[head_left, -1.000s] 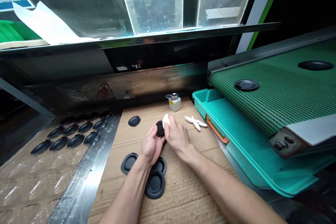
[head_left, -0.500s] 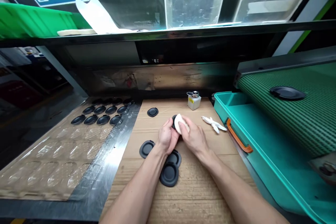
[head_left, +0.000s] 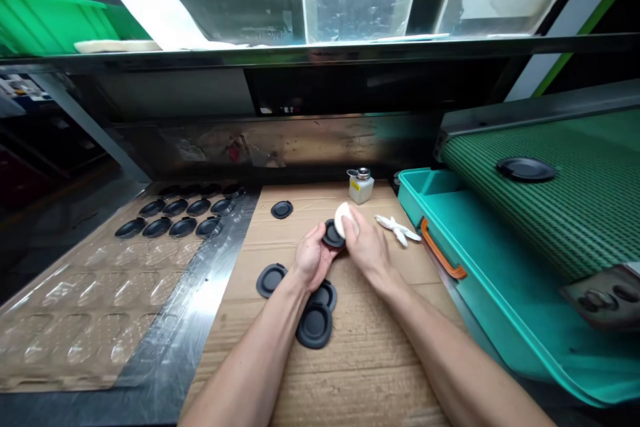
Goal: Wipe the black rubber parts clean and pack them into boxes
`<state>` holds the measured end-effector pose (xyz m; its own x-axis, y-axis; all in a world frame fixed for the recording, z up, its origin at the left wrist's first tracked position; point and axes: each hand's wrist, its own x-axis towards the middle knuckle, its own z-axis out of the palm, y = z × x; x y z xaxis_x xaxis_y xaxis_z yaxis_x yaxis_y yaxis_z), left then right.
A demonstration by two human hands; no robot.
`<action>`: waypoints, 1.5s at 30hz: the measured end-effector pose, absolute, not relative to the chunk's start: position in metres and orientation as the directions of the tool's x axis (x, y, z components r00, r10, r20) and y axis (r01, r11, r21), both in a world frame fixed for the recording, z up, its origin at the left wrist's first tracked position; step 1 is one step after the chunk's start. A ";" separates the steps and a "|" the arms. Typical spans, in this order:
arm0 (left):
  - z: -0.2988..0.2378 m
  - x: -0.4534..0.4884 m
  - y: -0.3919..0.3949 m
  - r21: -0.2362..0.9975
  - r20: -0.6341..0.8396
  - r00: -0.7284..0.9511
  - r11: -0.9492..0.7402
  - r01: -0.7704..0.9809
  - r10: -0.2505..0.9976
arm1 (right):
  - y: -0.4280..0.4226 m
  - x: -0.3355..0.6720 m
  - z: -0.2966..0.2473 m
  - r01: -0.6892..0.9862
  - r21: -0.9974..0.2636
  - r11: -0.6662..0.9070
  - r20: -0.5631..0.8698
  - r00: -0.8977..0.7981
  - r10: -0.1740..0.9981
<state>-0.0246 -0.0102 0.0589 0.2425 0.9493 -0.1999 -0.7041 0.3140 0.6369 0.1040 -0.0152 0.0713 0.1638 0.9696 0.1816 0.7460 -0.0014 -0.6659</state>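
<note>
My left hand point(head_left: 312, 257) is closed on the edge of a small black plastic lid point(head_left: 333, 234), its dished face turned up. In my right hand point(head_left: 367, 245) a round white pad point(head_left: 343, 219) is pinched, held against or just over the lid's right edge; I cannot tell if they touch. Below my left wrist two black lids overlap, the nearer lid point(head_left: 315, 325) fully in sight and the farther lid point(head_left: 325, 294) partly covered. Left of the wrist lies another lid point(head_left: 271, 279). One more lid point(head_left: 282, 209) rests farther back on the cardboard sheet point(head_left: 370, 353).
A clear blister tray point(head_left: 90, 280) at left holds several black lids in its back rows. A white pump bottle point(head_left: 361, 187) and twisted white pieces point(head_left: 399, 229) lie near a teal bin point(head_left: 505, 280) with an orange handle. A green conveyor belt point(head_left: 565, 213) carries a black lid point(head_left: 526, 169).
My right hand has shifted the white pad toward the lid's right edge, uncovering more of the lid. The black lid on the belt has moved slightly nearer. The whole view has shifted a little.
</note>
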 end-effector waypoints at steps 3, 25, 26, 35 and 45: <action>0.059 -0.027 -0.007 0.643 -0.207 0.232 0.311 -0.700 0.950 | -0.009 0.118 0.073 0.638 -0.767 0.071 0.295 0.253 0.921; 0.059 -0.023 -0.008 0.681 -0.193 0.220 0.292 -0.671 0.956 | -0.015 0.129 0.081 0.481 -0.845 0.233 0.209 -0.103 0.972; 0.060 -0.023 -0.008 0.682 -0.194 0.228 0.298 -0.668 0.954 | -0.015 0.128 0.081 0.529 -0.819 0.224 0.234 -0.049 0.971; 0.061 -0.021 -0.008 0.661 -0.219 0.175 0.278 -0.697 0.960 | -0.018 0.108 0.076 0.751 -0.655 0.087 0.214 0.074 0.974; 0.073 -0.043 0.001 0.418 -0.363 0.294 0.436 -0.797 0.884 | -0.010 0.125 0.055 0.640 -0.766 0.060 0.307 0.283 0.909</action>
